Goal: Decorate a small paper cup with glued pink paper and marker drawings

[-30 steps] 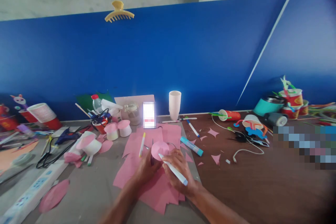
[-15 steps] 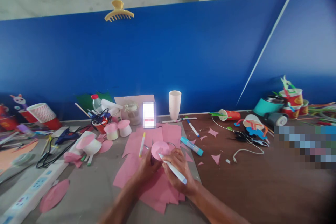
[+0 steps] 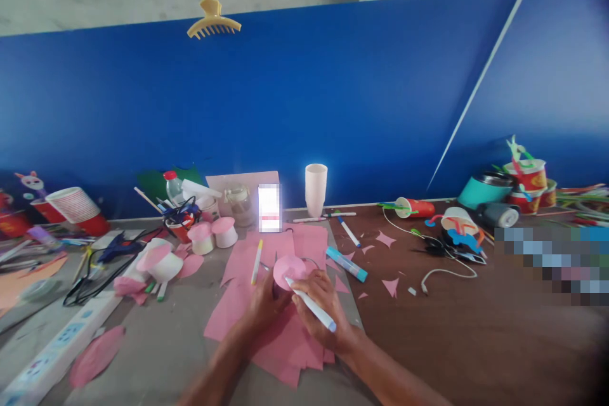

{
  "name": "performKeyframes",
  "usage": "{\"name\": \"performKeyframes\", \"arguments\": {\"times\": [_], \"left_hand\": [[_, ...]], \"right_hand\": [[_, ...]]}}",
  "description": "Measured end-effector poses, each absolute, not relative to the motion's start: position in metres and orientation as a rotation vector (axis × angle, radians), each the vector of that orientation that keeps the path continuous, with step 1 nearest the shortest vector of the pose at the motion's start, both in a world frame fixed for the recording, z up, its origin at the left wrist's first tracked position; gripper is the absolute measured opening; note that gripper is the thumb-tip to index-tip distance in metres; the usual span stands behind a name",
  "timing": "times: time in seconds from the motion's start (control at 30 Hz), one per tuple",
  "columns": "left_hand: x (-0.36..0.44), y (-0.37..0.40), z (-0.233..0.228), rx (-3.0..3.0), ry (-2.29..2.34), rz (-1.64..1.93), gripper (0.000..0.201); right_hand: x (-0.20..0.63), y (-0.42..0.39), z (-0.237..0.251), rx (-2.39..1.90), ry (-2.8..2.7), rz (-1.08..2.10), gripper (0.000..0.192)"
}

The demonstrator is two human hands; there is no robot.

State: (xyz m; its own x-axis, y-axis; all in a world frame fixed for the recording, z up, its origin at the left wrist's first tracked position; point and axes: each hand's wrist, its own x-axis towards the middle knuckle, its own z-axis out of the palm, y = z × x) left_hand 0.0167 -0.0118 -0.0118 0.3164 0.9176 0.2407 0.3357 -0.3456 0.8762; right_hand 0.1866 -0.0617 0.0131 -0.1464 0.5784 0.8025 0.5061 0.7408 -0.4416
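Note:
A round pink paper disc is held up in front of me by my left hand, whose fingers close on its near left edge. Whether a cup sits beneath the disc is hidden. My right hand grips a white marker with a pale blue rear end, and its tip meets or nearly meets the disc's face. Beneath both hands lie overlapping pink paper sheets. A yellow-ended marker rests on them to the left, and a light blue tube lies to the right.
Pink-topped white cups stand left of the papers, near a power strip and black cables. A lit phone leans at the back beside stacked white cups. Pink scraps and a white cable lie right.
The marker tip has shifted slightly left across the disc, with my right hand moving along. The whole view has also drifted a little. Both grips stay the same.

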Motion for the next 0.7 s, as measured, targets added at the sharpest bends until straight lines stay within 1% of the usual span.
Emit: {"name": "performKeyframes", "arguments": {"times": [0.37, 0.57, 0.7], "left_hand": [[0.0155, -0.0116, -0.0122, 1.882, 1.127, 0.985, 0.03], [0.015, -0.0117, -0.0125, 1.9, 1.181, 0.937, 0.028], [0.0141, -0.0108, -0.0136, 1.921, 1.187, 0.947, 0.032]], "right_hand": [[0.1897, -0.0645, 0.0224, -0.803, -1.784, 0.058, 0.024], [0.1918, -0.0635, 0.0208, -0.834, -1.745, 0.064, 0.018], [0.1929, -0.0639, 0.0213, -0.824, -1.731, 0.05, 0.016]]}}
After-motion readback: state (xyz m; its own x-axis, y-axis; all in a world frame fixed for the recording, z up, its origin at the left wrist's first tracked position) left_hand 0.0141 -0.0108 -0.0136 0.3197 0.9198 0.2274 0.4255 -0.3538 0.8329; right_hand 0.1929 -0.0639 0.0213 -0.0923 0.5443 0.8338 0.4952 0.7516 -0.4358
